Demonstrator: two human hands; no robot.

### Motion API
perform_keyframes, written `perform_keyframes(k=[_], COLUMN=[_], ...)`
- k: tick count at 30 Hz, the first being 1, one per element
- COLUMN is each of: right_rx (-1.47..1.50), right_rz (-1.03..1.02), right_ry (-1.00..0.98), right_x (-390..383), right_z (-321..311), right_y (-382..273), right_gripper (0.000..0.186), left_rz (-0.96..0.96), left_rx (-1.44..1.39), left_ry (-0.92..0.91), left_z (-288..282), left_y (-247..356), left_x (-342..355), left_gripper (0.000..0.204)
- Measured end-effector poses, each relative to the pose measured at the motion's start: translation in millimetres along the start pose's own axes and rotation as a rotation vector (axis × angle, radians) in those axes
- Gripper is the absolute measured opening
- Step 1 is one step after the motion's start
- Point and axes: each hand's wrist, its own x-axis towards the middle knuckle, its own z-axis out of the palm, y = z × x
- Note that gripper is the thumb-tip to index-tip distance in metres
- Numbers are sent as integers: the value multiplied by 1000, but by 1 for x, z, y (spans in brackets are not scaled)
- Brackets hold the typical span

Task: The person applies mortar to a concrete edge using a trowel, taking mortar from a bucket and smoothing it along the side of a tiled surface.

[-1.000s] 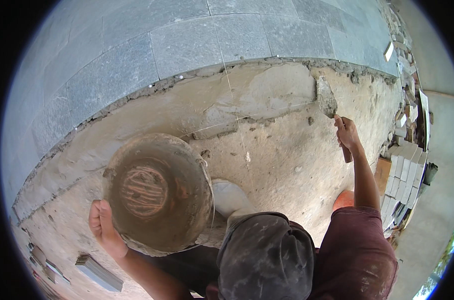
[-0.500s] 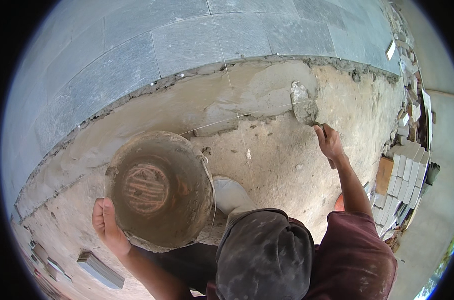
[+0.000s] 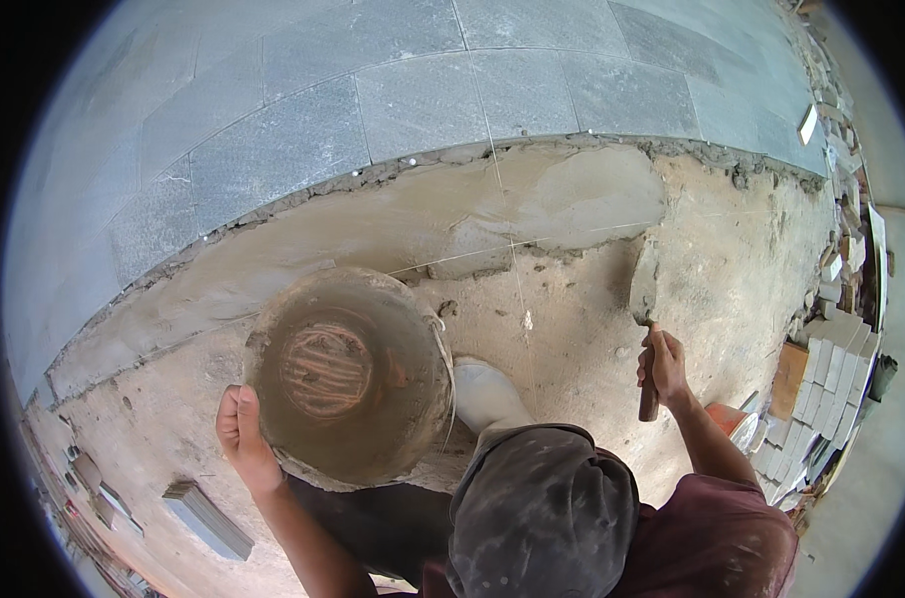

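My left hand [image 3: 248, 439] is closed on the rim of a mortar-coated bucket [image 3: 398, 424]. The bucket tilts so its inside faces up, with a reddish scraped patch at the bottom. My right hand [image 3: 664, 364] grips the wooden handle of a trowel [image 3: 646, 284]. Its blade, turned nearly edge-on, points away from me over bare floor, just short of the wet mortar's right end. A smoothed band of grey mortar [image 3: 393, 219] runs along the edge of the laid grey tiles [image 3: 413, 110].
Thin strings [image 3: 572, 231] cross above the mortar. At the right lie stacked pale blocks [image 3: 821, 374], an orange container [image 3: 729, 424] and rubble along the wall. A stack of grey tiles [image 3: 208, 520] rests at lower left. My boot [image 3: 484, 394] stands beside the bucket.
The trowel has left the mortar surface and come back toward me, its blade turning edge-on. My left hand still grips the bucket. The whole view has shifted slightly.
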Motion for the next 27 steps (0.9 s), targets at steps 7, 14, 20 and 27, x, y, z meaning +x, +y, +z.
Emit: perform_keyframes(k=[7,14,20,27], right_rx=[-50,-29,0,-658], right_rz=[-267,-250,-258,-622], right_ry=[-124,-117,-209,-249], right_x=[-35,4,-3,-5], right_z=[41,49,67,33], right_y=[7,-89,-104,-22], right_gripper=[45,45,45,25], left_rz=[-45,14,43,9], left_rx=[-37,0,43,44], left_ry=[64,72,55,113], left_z=[-9,-3,-1,-13], left_y=[-6,-8,-6,-14], left_x=[-15,-20,-24,-23], left_gripper=[31,37,37,38])
